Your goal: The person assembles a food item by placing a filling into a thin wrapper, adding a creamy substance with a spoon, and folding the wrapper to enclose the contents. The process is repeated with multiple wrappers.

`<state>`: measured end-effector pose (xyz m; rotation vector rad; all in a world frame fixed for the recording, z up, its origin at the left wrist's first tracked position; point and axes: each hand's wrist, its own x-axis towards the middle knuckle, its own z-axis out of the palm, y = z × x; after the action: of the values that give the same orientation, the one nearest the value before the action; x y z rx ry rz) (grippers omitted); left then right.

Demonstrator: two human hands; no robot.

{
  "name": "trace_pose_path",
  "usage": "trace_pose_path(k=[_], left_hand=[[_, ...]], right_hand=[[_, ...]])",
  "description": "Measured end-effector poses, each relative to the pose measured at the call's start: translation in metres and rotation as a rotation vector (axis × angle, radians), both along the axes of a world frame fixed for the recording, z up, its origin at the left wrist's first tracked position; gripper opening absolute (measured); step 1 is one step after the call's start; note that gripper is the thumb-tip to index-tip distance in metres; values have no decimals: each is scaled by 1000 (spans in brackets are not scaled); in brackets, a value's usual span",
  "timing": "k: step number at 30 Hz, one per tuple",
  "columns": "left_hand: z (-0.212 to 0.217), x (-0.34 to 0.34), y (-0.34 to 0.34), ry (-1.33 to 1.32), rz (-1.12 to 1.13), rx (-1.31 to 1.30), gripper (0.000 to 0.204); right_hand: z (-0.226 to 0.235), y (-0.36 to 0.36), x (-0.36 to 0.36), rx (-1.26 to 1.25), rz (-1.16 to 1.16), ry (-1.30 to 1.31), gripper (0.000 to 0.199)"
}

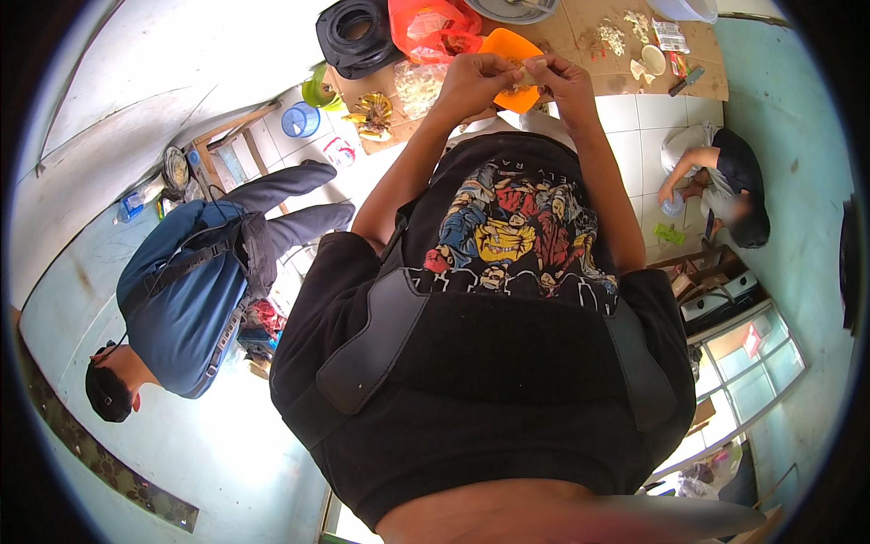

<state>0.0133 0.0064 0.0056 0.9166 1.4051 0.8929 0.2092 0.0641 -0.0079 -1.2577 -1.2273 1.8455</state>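
My left hand (pixel 475 83) and my right hand (pixel 565 83) meet over an orange bowl (pixel 504 43). The fingers of both are pinched around a small pale piece of food (pixel 525 76), too small to name more closely. Brownish bits show inside the bowl beneath my fingertips. Left of my left hand lies a clear bag of pale pieces (pixel 417 83). Behind it sits a red plastic bag (pixel 430 34), close to the bowl's left rim.
Cardboard (pixel 580 27) lies under the items. At its right are a knife (pixel 686 82), a pale cup (pixel 652 59) and whitish scraps (pixel 612 38). Banana peels (pixel 372 116) and a black ring-shaped item (pixel 355 38) are left. One person (pixel 186 290) stands left; another (pixel 725 177) crouches right.
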Motion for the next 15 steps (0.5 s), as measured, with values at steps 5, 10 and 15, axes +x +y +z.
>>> trace_pose_path(k=[5, 10, 15], left_hand=[[-5, -1, 4, 81, -10, -22, 29], [-8, -3, 5, 38, -16, 20, 29], [-9, -3, 8, -100, -12, -14, 31]], right_hand=[[-2, 3, 0, -31, -49, 2, 27], [-1, 2, 3, 23, -18, -43, 29], [-2, 4, 3, -55, -40, -21, 29]])
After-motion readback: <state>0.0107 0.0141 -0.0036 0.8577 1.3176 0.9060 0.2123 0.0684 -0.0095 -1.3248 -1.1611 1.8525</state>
